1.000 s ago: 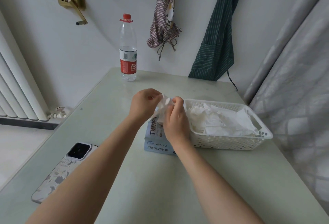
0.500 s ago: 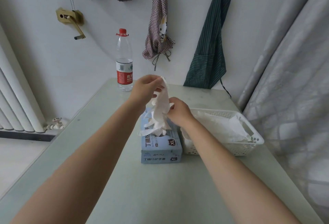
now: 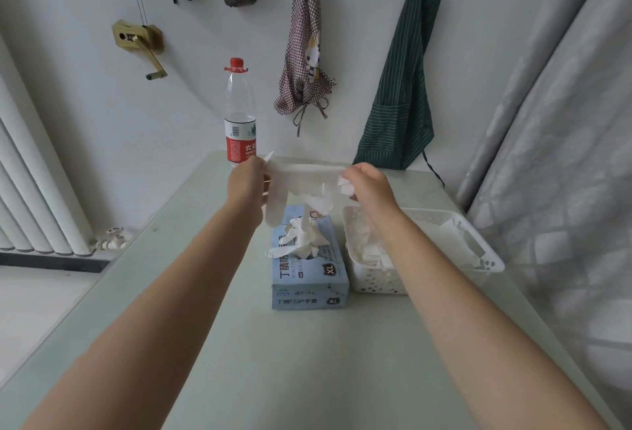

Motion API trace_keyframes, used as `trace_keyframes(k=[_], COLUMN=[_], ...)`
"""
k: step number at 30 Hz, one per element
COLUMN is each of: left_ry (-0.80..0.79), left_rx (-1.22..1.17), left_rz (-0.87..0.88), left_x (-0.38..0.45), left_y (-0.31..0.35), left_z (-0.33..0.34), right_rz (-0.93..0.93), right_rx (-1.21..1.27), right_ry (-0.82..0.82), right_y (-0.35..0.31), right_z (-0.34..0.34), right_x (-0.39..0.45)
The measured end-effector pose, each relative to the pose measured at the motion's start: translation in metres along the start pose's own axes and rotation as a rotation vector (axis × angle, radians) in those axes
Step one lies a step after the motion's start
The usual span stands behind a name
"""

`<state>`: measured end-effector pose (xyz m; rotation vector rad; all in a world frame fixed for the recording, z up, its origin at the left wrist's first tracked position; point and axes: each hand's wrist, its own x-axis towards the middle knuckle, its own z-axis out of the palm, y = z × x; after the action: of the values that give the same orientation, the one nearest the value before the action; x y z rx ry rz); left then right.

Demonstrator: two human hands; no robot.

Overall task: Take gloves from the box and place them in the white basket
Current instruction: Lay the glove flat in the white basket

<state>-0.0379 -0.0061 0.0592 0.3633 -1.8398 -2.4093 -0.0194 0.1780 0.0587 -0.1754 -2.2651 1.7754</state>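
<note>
Since half a second ago both hands have risen and drawn apart, so the thin white disposable glove (image 3: pixel 301 176) that hung bunched between them is now stretched sideways above the box. Nearest in view: pale green worktop (image 3: pixel 273 361), with the light blue cardboard glove box marked XL (image 3: pixel 309 279) lying on it and more white gloves (image 3: pixel 301 241) tufting out of its top slot. Just beside the box on its right, touching or nearly so, sits the white perforated plastic basket (image 3: pixel 492 264), already holding a pile of white gloves. Above the box, the left hand (image 3: pixel 248 187) has a pinching grip on one end of the stretched glove, its finger part drooping below that hand; the right hand (image 3: pixel 367 185) has a curled grip on the other end, with crumpled glove material at its fingers. The glove looks clear of the box, though one dangling bit hangs close to the tuft, cannot tell if it touches. Judgement: extraction step done or nearly so, and the carry right and drop into the basket remains. Further back, a clear plastic water bottle with red cap and label (image 3: pixel 239 118) stands at the far worktop edge; a checked apron (image 3: pixel 306 63) and a dark green striped apron (image 3: pixel 400 94) hang on the wall.
</note>
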Motion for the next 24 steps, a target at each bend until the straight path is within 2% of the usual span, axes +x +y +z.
trace_keyframes(k=[4,9,12,15,20,22,24], left_ry=[0.02,0.074,-0.022,-0.114,-0.52,-0.602,-0.618], left_rx=[0.042,0.195,0.349,0.497,0.419,0.483,0.484], left_rz=[-0.046,-0.041,-0.016,0.116,0.287,0.283,0.272], left_x=[0.001,0.001,0.0,-0.007,-0.025,-0.026,-0.025], left_y=[-0.008,-0.009,-0.012,-0.011,0.004,0.007,0.005], left_z=[-0.004,-0.004,-0.003,0.0,0.015,0.018,0.02], right_rz=[-0.021,-0.034,-0.035,-0.093,-0.129,-0.149,-0.167], right_rx=[0.091,0.089,0.074,0.067,-0.081,-0.103,-0.104], right_ry=[-0.02,-0.089,-0.102,-0.155,-0.296,-0.299,-0.262], right_y=[-0.007,-0.009,-0.012,-0.019,-0.034,-0.038,-0.04], right_z=[-0.013,-0.022,-0.027,-0.028,-0.024,-0.023,-0.027], right_x=[0.001,0.001,0.001,0.001,-0.005,-0.008,-0.008])
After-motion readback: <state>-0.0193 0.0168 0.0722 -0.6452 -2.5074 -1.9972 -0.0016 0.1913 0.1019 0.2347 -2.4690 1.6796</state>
